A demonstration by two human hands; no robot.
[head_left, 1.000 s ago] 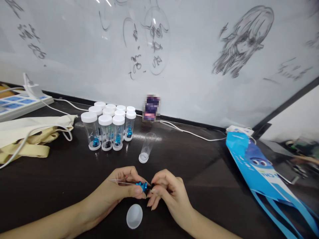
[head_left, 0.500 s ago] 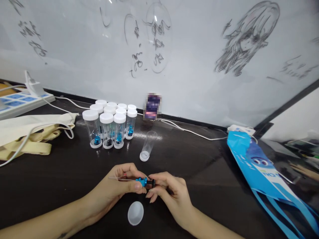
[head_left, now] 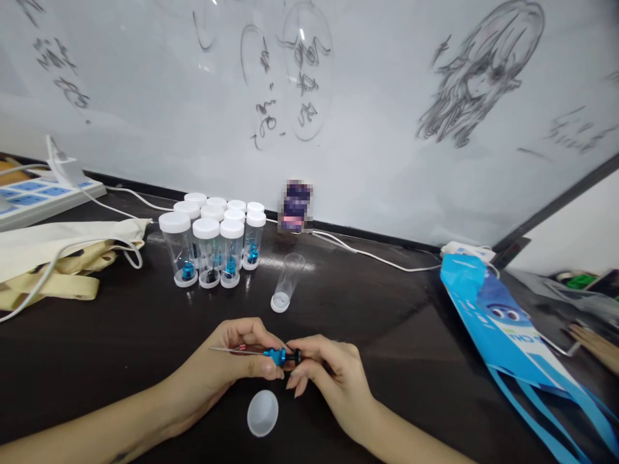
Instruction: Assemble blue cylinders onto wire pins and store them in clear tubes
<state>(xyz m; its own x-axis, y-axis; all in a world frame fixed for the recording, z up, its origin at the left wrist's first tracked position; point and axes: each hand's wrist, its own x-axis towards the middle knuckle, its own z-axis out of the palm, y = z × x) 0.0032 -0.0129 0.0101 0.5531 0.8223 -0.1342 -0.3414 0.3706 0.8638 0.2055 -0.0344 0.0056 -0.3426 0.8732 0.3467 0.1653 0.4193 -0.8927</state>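
Note:
Between my two hands lies a small blue and black device [head_left: 276, 356] with thin wires trailing to the left. My left hand [head_left: 242, 354] pinches its blue body between thumb and fingers. The fingers of my right hand [head_left: 333, 374] grip the black end. Just below them, a translucent white cap [head_left: 262, 413] rests on the dark table [head_left: 387, 322]. An open clear tube [head_left: 289, 278] with a white base lies behind my hands.
Several capped clear tubes [head_left: 209, 251] with blue parts stand back left. A phone-like object [head_left: 296, 206] leans on the whiteboard [head_left: 367, 129]. Cream cloth [head_left: 62, 258] and a power strip [head_left: 43, 196] are left, a blue bag [head_left: 503, 316] right. Another person's hand [head_left: 594, 345] shows far right.
The black end sits slightly closer to the blue body, and my right fingers have shifted a little. At the far right, the other person's hand has moved.

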